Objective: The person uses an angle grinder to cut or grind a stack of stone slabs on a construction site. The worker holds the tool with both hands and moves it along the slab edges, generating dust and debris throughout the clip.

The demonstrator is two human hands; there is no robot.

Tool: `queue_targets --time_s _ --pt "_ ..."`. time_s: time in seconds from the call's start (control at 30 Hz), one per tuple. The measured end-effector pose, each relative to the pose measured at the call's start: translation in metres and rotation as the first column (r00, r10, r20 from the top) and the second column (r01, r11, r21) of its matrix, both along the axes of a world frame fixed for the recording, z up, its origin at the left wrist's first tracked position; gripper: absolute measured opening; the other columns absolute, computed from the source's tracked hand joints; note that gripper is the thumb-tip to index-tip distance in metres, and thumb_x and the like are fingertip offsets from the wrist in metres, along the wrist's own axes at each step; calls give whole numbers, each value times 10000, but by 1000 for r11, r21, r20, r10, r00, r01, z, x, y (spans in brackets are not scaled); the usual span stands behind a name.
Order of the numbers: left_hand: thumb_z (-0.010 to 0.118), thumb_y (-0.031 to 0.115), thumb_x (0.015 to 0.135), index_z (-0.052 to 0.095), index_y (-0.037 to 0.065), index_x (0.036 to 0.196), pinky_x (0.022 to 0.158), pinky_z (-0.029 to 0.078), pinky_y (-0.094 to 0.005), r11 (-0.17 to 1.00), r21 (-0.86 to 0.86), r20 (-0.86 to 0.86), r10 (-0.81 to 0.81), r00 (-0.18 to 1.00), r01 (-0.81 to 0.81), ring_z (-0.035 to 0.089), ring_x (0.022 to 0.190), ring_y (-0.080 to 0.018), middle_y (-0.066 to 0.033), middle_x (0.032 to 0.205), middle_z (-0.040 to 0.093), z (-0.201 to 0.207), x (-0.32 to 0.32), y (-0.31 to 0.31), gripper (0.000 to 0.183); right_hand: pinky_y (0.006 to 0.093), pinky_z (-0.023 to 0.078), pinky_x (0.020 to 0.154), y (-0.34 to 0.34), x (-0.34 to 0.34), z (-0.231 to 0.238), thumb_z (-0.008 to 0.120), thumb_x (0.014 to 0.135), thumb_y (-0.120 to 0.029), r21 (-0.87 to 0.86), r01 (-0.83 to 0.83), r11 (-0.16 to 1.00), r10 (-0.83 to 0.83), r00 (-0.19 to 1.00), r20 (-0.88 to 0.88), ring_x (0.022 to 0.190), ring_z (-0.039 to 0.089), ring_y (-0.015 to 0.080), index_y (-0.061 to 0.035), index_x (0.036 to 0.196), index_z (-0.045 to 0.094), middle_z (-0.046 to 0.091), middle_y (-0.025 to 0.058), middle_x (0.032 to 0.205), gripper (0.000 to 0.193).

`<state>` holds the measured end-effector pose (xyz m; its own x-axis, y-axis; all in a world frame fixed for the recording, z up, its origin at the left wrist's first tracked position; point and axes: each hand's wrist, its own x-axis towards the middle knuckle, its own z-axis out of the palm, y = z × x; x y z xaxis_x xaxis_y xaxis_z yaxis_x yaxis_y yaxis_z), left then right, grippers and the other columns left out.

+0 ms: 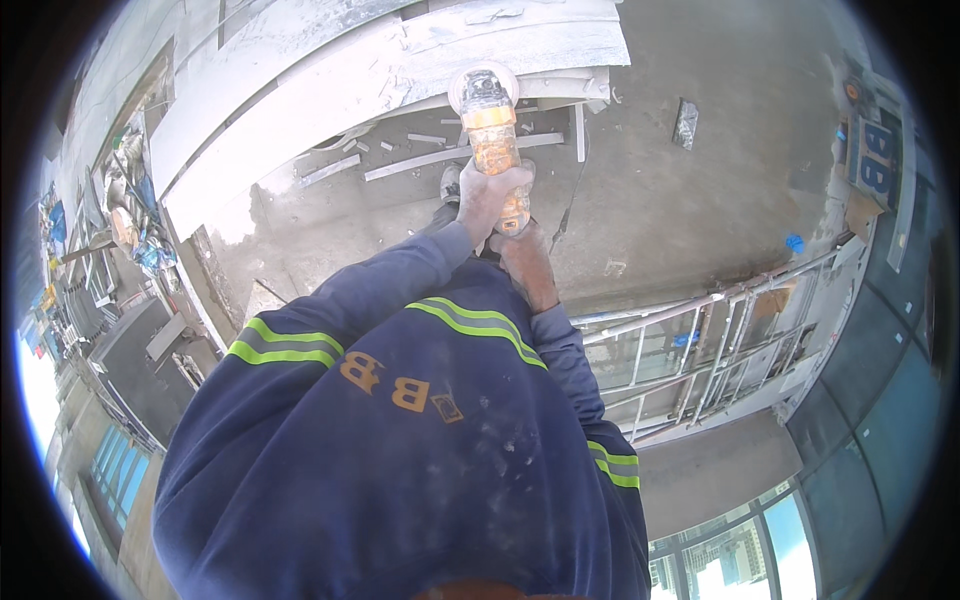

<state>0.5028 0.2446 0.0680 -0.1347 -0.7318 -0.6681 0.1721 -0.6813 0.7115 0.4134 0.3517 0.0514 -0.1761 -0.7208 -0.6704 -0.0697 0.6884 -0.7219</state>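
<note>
Both of my hands hold a dusty yellow and black angle grinder (494, 150) straight out in front of me. My left hand (486, 200) is wrapped round the middle of its body. Behind it, my right hand (527, 262) grips the rear end, partly hidden by the tool and my sleeve. The grinder's round, pale disc (457, 92) lies at the near edge of a white, dust-covered board (540, 42). Whether the disc touches the board or spins, I cannot tell.
Pale cut strips (415, 163) and small offcuts lie on the dusty concrete floor below the board. A dark cord (568, 212) trails right of the grinder. Metal scaffold frames (700, 350) stand at the right. A grey block (686, 124) lies farther off; bagged debris (140, 200) is at the left.
</note>
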Motion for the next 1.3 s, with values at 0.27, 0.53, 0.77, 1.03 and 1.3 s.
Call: queue_targets --time_s 0.27,0.53,0.77,1.03,1.3 --pt "849 124 777 676 4 1135 742 582 -337 980 -95 -82 -182 980 174 706 838 -157 -68 989 723 -21 -101 -28 415 388 498 503 -29 -80 25 700 787 -106 116 172 978 -167 985 -52 511 636 200 43 831 703 670 88 647 156" --pt "860 140 769 674 9 1135 741 583 -334 989 -88 -64 -127 990 121 708 828 -158 -74 984 728 -25 -87 -25 431 372 495 500 -30 -64 33 707 783 -125 103 155 983 -151 987 -47 515 641 183 42 817 720 679 76 648 171" --pt "816 95 810 683 5 1106 682 584 -346 995 31 -1 94 996 -94 708 761 -173 -73 934 720 1 10 5 337 442 564 615 6 5 -5 748 805 -173 -52 -54 997 48 994 -99 679 740 320 59 1080 695 749 190 846 364" --pt "839 107 777 708 21 1059 705 570 -338 987 -95 -46 -134 990 130 700 795 -158 -57 918 718 -31 -131 -24 324 358 500 503 -25 -107 18 714 774 -124 159 186 970 -182 983 -41 561 656 176 36 902 712 675 78 679 205" --pt "842 120 764 673 12 1105 735 574 -357 971 -128 -55 -210 976 202 693 797 -171 -57 950 704 -32 -177 -36 396 352 462 485 -32 -142 20 710 786 -165 113 268 957 -257 961 -100 525 617 166 23 807 715 655 65 648 189"
